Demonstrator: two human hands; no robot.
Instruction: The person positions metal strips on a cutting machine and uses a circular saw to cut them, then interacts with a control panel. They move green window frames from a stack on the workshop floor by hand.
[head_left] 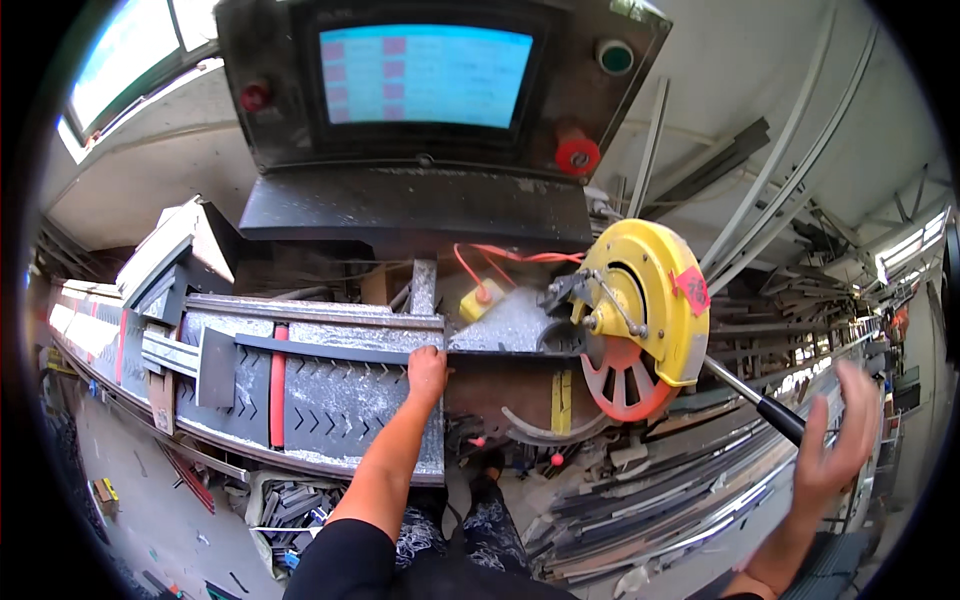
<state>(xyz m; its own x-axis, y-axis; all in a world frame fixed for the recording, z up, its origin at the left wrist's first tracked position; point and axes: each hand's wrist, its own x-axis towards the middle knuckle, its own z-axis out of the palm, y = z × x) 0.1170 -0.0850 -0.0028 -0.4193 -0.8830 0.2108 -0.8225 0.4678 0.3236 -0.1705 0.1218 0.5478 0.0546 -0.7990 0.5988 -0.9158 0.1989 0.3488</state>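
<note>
My left hand presses down on a long dark metal profile lying across the saw bench, fingers over its near end. Just to its right stands a chop saw with a yellow guard and a red blade. The saw's black-tipped lever handle slopes down to the right. My right hand is blurred and open beside that handle, fingers spread, holding nothing.
A dark control cabinet with a lit blue screen, a green button and a red knob rises behind the saw. The chevron-patterned bench top runs left. Long metal bars are stacked at the lower right, scraps lie on the floor.
</note>
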